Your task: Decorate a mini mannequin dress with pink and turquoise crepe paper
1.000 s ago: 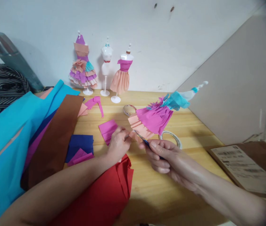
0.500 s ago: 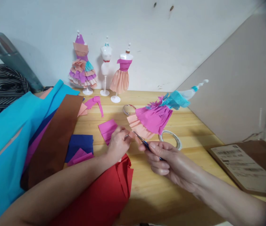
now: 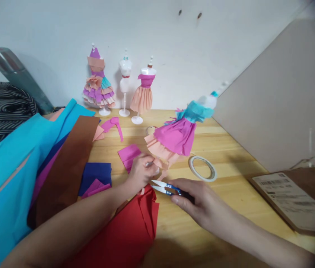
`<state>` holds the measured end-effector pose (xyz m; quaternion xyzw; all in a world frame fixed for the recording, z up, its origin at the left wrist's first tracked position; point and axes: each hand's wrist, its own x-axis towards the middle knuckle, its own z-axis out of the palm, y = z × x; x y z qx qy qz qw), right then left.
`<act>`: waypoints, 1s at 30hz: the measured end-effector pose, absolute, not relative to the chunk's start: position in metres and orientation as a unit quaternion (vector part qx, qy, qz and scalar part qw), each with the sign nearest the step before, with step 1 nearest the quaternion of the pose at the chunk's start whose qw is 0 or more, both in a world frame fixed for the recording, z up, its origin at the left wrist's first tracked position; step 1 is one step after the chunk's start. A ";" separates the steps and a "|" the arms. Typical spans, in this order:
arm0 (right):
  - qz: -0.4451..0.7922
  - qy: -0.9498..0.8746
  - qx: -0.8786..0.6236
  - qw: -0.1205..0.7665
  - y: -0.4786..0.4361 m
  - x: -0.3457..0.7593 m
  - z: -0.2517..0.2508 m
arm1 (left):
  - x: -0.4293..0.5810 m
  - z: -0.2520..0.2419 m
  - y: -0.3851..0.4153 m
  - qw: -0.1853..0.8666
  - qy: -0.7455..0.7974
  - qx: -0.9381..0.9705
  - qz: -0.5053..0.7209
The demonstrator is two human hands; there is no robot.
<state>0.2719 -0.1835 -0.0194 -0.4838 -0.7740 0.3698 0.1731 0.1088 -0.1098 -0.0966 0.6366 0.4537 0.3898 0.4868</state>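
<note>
A small dress form leans to the right, wearing a teal top, a magenta skirt and a peach underlayer. My left hand is closed at its lower end, where a bit of white shows by the fingers. A loose peach paper strip dangles beside those fingertips. In my right hand are thread snips, their blades apart and pointing left, just below the strip and not touching it. The stand of the tilted form is mostly hidden.
Three more dress forms stand along the wall. Crepe paper lies left, including blue, brown and red pieces. A tape roll rests right of centre, with a cardboard parcel farther right.
The snips have come away from the peach hem, moving down, and their blades have spread. The dressed form has shifted left and turned slightly. A peach strip now hangs by my left fingers.
</note>
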 end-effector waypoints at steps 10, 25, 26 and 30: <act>0.375 -0.729 -0.503 0.272 -0.182 0.270 -0.018 | 0.106 -0.086 -0.112 0.539 0.446 0.594 0.397; 0.590 -0.511 -0.551 0.295 -0.149 0.262 -0.012 | 0.115 -0.107 -0.108 0.369 0.500 0.653 0.432; 0.598 -0.500 -0.549 0.301 -0.150 0.262 -0.012 | 0.115 -0.105 -0.108 0.367 0.502 0.656 0.427; 0.611 -0.483 -0.547 0.308 -0.152 0.259 -0.010 | 0.114 -0.103 -0.109 0.365 0.504 0.666 0.412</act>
